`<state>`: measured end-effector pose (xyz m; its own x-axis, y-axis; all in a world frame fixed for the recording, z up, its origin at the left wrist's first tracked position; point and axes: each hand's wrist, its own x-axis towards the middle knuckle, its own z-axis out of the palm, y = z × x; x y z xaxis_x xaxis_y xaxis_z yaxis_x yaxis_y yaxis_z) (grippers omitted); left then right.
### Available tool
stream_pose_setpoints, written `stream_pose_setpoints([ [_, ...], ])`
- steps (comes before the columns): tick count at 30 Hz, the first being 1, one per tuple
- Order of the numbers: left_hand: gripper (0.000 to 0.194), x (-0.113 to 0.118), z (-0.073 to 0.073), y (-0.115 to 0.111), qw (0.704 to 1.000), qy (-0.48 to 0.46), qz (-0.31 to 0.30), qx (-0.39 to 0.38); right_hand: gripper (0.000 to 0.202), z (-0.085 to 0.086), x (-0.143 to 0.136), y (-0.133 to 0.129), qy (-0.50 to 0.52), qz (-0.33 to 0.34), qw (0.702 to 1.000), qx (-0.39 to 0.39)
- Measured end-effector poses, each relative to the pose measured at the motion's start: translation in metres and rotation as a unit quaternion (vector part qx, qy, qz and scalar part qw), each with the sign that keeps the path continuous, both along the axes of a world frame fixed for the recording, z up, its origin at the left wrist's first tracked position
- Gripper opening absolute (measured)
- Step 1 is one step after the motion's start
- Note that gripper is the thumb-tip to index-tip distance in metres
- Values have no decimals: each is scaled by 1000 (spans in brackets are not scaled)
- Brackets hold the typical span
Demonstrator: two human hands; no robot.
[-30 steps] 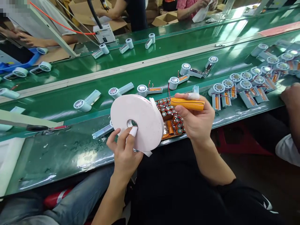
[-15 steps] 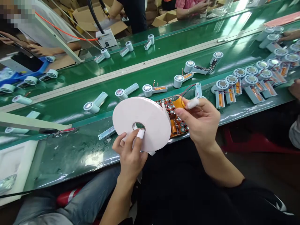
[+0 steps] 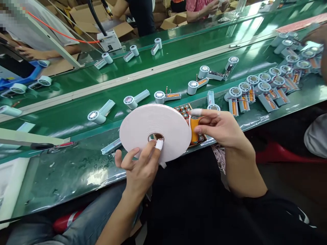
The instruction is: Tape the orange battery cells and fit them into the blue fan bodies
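The left hand (image 3: pixel 141 166) is gripping a large, flat, white roll of tape (image 3: pixel 138 126), with a finger wrapped in white reaching into its round centre hole. The right hand (image 3: pixel 222 127) is closing its thumb and fingers on an orange cylindrical battery cell (image 3: pixel 194 134), holding it roughly upright against the right-hand edge of the roll; a finger of this hand is also wrapped in white. The hands are working apart from each other, with the roll and the cell between them. Behind the cell, a shallow box of orange-wrapped cells (image 3: pixel 183 109) is sitting at the near edge of the glossy green work surface (image 3: pixel 74 170), partly hidden by the roll. To the right, a cluster of pale blue plastic fan housings (image 3: pixel 264 87) is lying close together, several showing orange cells in their open handles. Further single housings are lying spaced out on the green conveyor belt (image 3: pixel 122 85) beyond the roll. A pair of dark-and-red-handled scissors (image 3: pixel 52 146) is lying to the left. A co-worker's arm (image 3: pixel 315 35) is reaching in at the upper right.
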<state>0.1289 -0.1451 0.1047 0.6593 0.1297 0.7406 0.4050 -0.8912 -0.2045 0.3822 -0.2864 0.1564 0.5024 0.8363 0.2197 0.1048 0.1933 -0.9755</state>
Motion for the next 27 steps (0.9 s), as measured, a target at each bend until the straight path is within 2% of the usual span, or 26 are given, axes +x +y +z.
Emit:
stream_pose_setpoints([
  [2,48,7,-3,-12,999,-41,11,-8,46,-12,-21,3,54,-96,987,113],
  [4,53,15,-7,-24,997,-74,20,-25,39,-26,-49,7,105,-194,957,189],
  [6,62,23,-10,-36,995,-84,31,-53,40,-39,-74,9,130,-255,936,206],
  [8,67,28,-14,-46,993,-83,37,-79,49,-47,-81,8,137,-269,932,200],
  [10,67,29,-19,-54,992,-65,27,-104,53,-49,-61,-1,137,-254,936,199],
  [12,64,27,-23,-58,991,-39,10,-127,43,-44,-18,-15,121,-259,928,238],
  [13,63,26,-24,-57,990,-26,5,-140,35,-40,8,-24,106,-280,913,277],
  [14,62,26,-22,-54,988,-7,6,-155,23,-36,34,-32,73,-315,884,336],
  [15,61,26,-19,-47,985,17,11,-170,20,-32,56,-39,40,-360,850,382],
  [16,60,28,-13,-36,981,51,13,-187,24,-29,72,-45,14,-390,831,397],
  [18,67,37,4,-5,964,140,-17,-226,31,-27,82,-55,-5,-406,847,343],
  [20,76,52,23,36,940,199,-88,-264,46,-33,69,-66,-2,-406,878,253],
  [22,68,75,38,84,930,188,-125,-289,55,-47,47,-78,23,-416,894,167],
  [23,58,89,43,109,934,169,-109,-295,56,-56,36,-84,44,-423,896,128],
  [25,42,121,45,158,943,155,-20,-293,55,-73,23,-96,95,-429,896,63],
  [27,40,150,39,203,929,218,80,-287,57,-85,19,-102,131,-422,897,18],
])
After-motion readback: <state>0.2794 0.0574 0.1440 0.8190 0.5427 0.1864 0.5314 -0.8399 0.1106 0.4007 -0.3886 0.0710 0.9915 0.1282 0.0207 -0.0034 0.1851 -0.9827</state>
